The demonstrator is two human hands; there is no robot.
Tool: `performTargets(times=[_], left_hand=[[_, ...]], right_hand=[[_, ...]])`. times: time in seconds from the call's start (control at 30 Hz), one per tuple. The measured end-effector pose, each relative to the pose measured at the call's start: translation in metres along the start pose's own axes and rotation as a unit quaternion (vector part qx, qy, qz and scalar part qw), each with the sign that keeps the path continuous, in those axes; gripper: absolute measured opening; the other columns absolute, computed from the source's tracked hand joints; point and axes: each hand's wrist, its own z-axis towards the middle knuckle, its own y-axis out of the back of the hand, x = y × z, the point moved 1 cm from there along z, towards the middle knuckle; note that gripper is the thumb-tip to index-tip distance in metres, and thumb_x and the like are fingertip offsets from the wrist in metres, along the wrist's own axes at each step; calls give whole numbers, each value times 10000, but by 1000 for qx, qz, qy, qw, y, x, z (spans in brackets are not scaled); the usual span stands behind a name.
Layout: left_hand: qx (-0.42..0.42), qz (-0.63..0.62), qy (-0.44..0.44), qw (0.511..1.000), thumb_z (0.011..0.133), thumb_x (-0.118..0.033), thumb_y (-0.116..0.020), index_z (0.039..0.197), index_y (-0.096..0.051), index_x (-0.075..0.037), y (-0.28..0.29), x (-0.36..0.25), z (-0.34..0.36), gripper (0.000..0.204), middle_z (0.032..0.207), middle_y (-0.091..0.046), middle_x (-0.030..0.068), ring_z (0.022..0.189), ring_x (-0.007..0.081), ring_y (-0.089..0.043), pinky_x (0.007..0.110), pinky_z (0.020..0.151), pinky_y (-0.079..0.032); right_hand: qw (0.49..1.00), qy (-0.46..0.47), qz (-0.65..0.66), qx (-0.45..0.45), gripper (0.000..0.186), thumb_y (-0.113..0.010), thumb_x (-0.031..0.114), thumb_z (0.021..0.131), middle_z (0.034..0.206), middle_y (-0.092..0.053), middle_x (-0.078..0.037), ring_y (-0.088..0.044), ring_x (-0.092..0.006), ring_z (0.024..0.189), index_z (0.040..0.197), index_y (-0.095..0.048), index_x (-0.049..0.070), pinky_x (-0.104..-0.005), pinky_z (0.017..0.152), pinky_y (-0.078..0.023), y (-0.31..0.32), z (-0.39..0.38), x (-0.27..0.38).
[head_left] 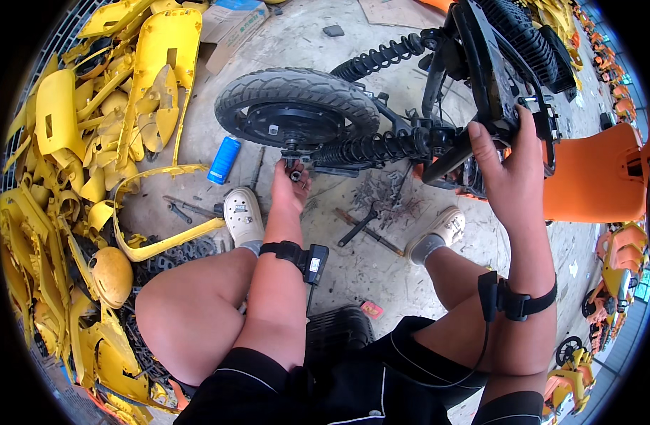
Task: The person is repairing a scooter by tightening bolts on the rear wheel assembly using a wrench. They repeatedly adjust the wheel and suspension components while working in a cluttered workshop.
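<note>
A black scooter frame lies tipped over in front of me, with a hub-motor wheel at its left end. My left hand is at the wheel's axle end, its fingers curled round a small dark round metal piece that looks like a socket or nut. Its exact kind cannot be made out. Beside that hand a black coil spring shock absorber runs to the right. My right hand grips the frame on the right, thumb on the near side and fingers partly hidden behind it.
Yellow plastic body panels are heaped along the left. A blue can lies by the wheel. Wrenches and loose small metal parts lie on the concrete between my feet. An orange seat-like panel stands at right, a cardboard box at the back.
</note>
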Motion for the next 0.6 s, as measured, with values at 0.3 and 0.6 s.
performTargets(times=[0.3, 0.6], left_hand=[[-8, -23, 36, 999, 1009, -492, -502, 953, -618, -155, -5, -8, 1, 360, 856, -611, -45, 794, 123, -584, 320, 743, -455], [-24, -44, 43, 998, 968, -462, -532, 923, -545, -122, -2, -4, -1, 343, 835, -577, -7, 797, 148, -586, 332, 735, -464]], right_hand=[[996, 39, -76, -20, 618, -789, 377, 882, 937, -682, -178, -612, -313, 872, 1229, -545, -72, -423, 816, -490, 1, 0, -6], [996, 45, -74, -18, 588, -790, 373, 880, 915, -682, -177, -613, -316, 836, 1199, -559, -62, -420, 790, -489, 2, 1, -5]])
